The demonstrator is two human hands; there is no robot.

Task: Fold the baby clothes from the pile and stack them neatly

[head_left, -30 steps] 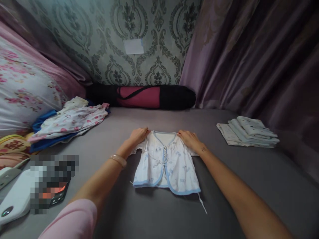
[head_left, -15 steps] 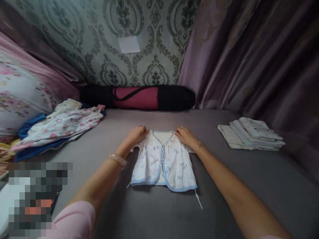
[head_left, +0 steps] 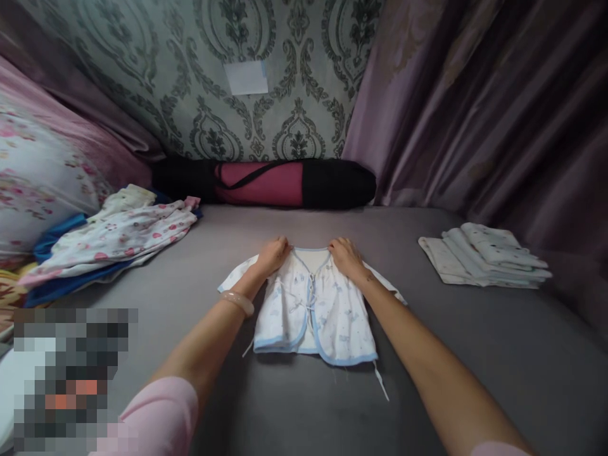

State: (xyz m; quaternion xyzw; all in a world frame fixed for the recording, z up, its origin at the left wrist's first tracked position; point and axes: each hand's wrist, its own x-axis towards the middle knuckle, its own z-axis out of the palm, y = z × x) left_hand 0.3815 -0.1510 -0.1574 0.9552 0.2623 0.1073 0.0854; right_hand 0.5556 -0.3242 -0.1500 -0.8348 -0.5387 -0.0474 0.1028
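Note:
A small white baby shirt (head_left: 313, 310) with blue trim and a faint print lies face up on the grey sheet, its neckline away from me. Narrow ties are knotted at its front, and loose tie ends trail from the lower corners. My left hand (head_left: 277, 254) is closed on the shoulder at the left of the neckline, fingertips pinching the cloth. At the opposite shoulder, my right hand (head_left: 346, 256) grips the fabric with curled fingers. Both sleeves spread outward, partly hidden under my wrists.
To the right sits a stack of folded clothes (head_left: 489, 256). Loose patterned garments (head_left: 128, 234) are heaped at the left beside a floral pillow (head_left: 42, 183). A long black and red bag (head_left: 261, 183) lies along the wall. Something pixelated fills the lower left corner.
Both hands have moved inward from the sleeve tops to beside the neckline. The sleeves now show more, stretched outward past my wrists.

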